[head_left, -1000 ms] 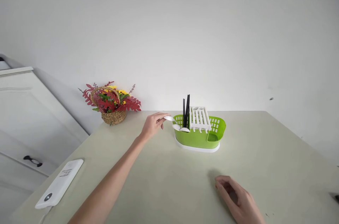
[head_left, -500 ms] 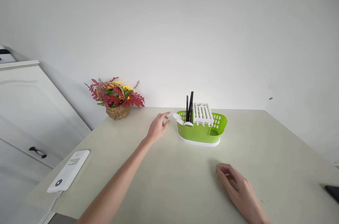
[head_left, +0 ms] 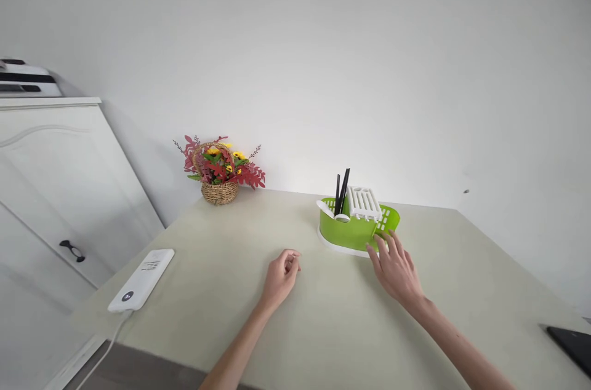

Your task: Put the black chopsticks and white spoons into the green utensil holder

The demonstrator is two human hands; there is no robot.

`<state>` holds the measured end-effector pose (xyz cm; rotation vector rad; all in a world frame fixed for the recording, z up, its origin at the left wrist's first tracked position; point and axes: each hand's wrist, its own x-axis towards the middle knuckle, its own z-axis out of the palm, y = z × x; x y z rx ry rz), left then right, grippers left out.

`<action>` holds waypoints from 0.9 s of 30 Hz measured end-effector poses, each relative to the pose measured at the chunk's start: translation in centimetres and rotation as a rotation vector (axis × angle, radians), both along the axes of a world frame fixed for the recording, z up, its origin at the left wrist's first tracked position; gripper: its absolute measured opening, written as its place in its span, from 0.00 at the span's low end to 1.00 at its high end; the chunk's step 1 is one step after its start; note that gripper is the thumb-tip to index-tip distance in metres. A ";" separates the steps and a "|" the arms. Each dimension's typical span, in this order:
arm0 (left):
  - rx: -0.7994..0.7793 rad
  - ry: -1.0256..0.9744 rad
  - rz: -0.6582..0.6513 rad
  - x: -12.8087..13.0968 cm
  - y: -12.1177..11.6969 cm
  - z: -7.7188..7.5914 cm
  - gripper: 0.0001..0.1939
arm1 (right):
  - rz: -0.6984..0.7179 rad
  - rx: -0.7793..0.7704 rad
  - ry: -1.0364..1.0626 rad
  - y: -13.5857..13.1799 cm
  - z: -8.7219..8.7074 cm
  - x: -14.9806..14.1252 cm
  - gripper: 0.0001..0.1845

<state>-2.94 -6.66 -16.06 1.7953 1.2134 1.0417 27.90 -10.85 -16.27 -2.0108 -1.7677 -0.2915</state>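
A green plastic cutlery holder (head_left: 344,232) stands on a white base tray, with a white slotted rack (head_left: 364,202) across its top. Black chopsticks (head_left: 342,192) lean upright in its left part beside white spoons (head_left: 325,209). My right hand (head_left: 396,267) is spread open in front of the holder's right end and overlaps it in view; whether the fingertips touch it I cannot tell. My left hand (head_left: 281,278) lies to the front left of the holder, fingers curled closed with nothing visible in them.
A wicker basket of artificial flowers (head_left: 220,193) stands by the wall at the back left. On the left table edge lies a white power bank (head_left: 142,279) with a cable. A dark flat object (head_left: 572,344) lies at the right. A white cabinet (head_left: 55,193) stands left of the table.
My left hand has drawn back from the spoons toward me and curled closed. My right hand has moved forward to the holder's right end and opened. The view has shifted slightly.
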 end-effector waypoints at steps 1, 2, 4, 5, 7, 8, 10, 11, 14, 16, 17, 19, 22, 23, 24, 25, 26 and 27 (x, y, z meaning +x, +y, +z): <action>0.002 -0.001 0.003 0.0 0.0 0.1 0.15 | -0.019 -0.015 -0.024 0.2 -0.3 0.2 0.32; 0.004 -0.002 0.003 -0.1 0.0 0.1 0.15 | -0.038 -0.020 -0.046 0.4 -0.5 0.5 0.32; 0.006 -0.003 -0.003 -0.1 0.0 0.1 0.14 | -0.080 -0.020 -0.074 0.6 -0.7 1.4 0.33; 0.006 -0.004 -0.010 -0.2 0.0 0.1 0.14 | -0.098 -0.023 -0.083 0.7 -0.8 1.9 0.33; 0.005 -0.008 -0.020 -0.2 -0.1 0.0 0.14 | -0.118 -0.039 -0.096 0.9 -0.8 3.4 0.34; 0.005 -0.011 -0.019 -0.3 -0.1 -0.1 0.14 | -0.122 -0.050 -0.101 1.1 -0.9 4.2 0.34; 0.008 -0.020 -0.012 -0.3 -0.2 -0.4 0.14 | -0.126 -0.073 -0.106 1.4 -1.1 6.1 0.35; 0.010 -0.025 -0.008 -0.3 -0.1 -0.5 0.13 | -0.130 -0.084 -0.103 1.5 -1.3 7.1 0.35; 0.004 -0.031 -0.001 -0.3 -0.1 -0.8 0.14 | -0.150 -0.110 -0.074 2.0 -2.0 10.3 0.36; -0.002 -0.030 0.002 -0.3 0.0 -0.9 0.14 | -0.158 -0.118 -0.048 2.2 -2.3 12.5 0.37; -0.002 -0.029 0.002 -0.3 0.0 -1.0 0.14 | -0.158 -0.116 -0.037 2.4 -2.5 13.5 0.37; 0.005 -0.029 -0.003 -0.3 0.0 -1.0 0.15 | -0.155 -0.106 -0.014 2.7 -2.5 15.3 0.38; 0.006 -0.024 -0.003 -0.2 0.1 -1.1 0.15 | -0.190 -0.091 0.029 2.9 -2.3 16.6 0.40; 0.005 -0.023 -0.002 -0.2 0.1 -1.1 0.14 | -0.215 -0.082 0.040 2.8 -2.2 16.5 0.41; 0.004 -0.023 0.001 -0.2 0.2 -1.1 0.14 | -0.247 -0.065 0.053 2.6 -2.3 16.0 0.42; 0.005 -0.023 0.003 -0.2 0.2 -1.1 0.14 | -0.281 -0.042 0.072 2.2 -2.5 15.2 0.43; 0.006 -0.022 0.005 -0.2 0.2 -1.1 0.14 | -0.314 -0.018 0.100 1.7 -2.9 14.1 0.45; 0.009 -0.020 0.005 -0.2 0.3 -1.1 0.14 | -0.340 0.005 0.141 1.1 -3.3 12.9 0.46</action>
